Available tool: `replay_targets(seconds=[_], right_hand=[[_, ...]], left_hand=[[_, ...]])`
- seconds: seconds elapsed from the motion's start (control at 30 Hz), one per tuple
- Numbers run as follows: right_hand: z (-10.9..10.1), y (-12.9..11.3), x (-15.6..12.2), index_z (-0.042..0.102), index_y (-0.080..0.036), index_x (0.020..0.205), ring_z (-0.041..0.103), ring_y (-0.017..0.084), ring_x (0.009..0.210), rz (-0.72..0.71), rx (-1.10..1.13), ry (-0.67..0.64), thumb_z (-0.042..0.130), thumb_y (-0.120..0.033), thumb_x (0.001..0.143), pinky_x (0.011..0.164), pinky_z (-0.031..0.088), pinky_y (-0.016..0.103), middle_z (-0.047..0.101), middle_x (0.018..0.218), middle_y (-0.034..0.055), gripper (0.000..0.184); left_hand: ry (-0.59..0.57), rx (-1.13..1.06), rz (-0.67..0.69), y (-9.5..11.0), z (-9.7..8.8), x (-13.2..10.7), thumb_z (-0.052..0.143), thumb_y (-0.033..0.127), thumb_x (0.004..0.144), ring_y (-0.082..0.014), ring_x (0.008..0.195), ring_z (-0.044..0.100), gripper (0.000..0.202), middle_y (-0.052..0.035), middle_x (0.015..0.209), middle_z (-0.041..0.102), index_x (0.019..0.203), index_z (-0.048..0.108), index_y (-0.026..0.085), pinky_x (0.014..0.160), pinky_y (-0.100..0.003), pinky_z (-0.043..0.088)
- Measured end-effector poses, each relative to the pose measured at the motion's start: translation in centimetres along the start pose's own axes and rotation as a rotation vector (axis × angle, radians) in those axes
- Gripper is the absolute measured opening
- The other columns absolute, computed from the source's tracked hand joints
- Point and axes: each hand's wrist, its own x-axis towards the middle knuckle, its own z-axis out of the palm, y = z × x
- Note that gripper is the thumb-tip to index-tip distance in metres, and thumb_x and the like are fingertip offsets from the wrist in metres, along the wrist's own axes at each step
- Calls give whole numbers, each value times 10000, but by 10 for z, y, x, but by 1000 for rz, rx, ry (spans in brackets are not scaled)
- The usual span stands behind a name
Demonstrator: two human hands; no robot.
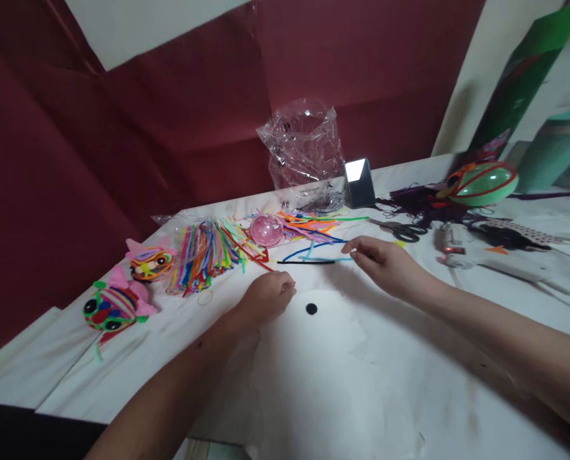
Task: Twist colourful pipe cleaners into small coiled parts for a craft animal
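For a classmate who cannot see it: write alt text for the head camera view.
Two bare hands reach over a white table: the right hand pinches a light blue pipe cleaner, the left hand rests closed beside a black pipe cleaner.

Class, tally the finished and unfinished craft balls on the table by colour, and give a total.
Striped balls with eyes: 2
Pink clear ball: 1
Green ball: 1
Total: 4
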Motion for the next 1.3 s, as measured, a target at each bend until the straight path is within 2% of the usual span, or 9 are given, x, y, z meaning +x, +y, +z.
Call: replay_targets(seconds=[0.2,0.3,0.37,0.5,0.6,0.77,0.97,1.13,1.3], right_hand=[[-10,2,6,553,-181,834,374,90,459,66,149,103,447,-292,754,441,308,207,429,542,-37,173],[-11,8,12,556,-171,876,462,109,556,46,186,149,531,-299,691,514,370,221,521,658,-3,226],[-12,11,14,563,-161,793,475,114,576,75,166,162,543,-321,681,535,376,229,545,678,12,197],[-15,11,15,565,-156,704,464,114,546,154,76,207,497,-331,717,521,361,233,545,620,11,188],[-18,8,14,583,-158,746,485,125,565,148,56,264,471,-311,738,519,368,231,553,626,16,190],[-22,4,14,578,-174,756,402,108,460,200,-14,304,450,-295,754,421,302,215,472,525,-8,176],[-20,12,15,591,-173,752,498,139,558,127,26,232,477,-312,741,498,376,236,573,628,31,181],[-21,35,22,613,-162,715,527,137,565,200,17,213,532,-376,709,521,394,239,618,648,32,229],[-22,47,31,620,-149,731,552,141,583,147,-48,29,511,-386,722,537,405,233,638,664,35,261]], left_hand=[[256,-158,-98,1,7,-7,467,234,744,-116,638,539,152,5,698,620,736,607,176,607,-225,400],[303,-229,-138,-4,4,-8,474,238,743,-115,639,543,146,5,701,618,743,604,170,606,-223,407],[320,-257,-135,-7,2,-9,475,232,745,-116,651,545,140,5,703,613,738,600,169,612,-223,408],[289,-266,-65,-8,4,-11,473,213,751,-113,652,543,132,3,691,605,711,591,169,609,-218,402],[258,-235,73,-6,10,-14,462,193,764,-113,673,539,138,-7,702,599,700,581,169,624,-218,396],[132,-160,290,0,15,-20,430,175,795,-119,675,530,165,-26,680,583,731,581,162,640,-226,392],[31,-43,421,-2,16,-21,431,201,804,-140,708,539,181,-46,701,614,735,595,168,658,-248,399],[66,-8,412,-7,16,-19,421,202,814,-136,703,536,190,-44,704,609,747,595,164,647,-245,395],[68,12,438,-8,14,-19,418,187,814,-138,708,534,196,-40,699,608,734,596,170,647,-244,393]])
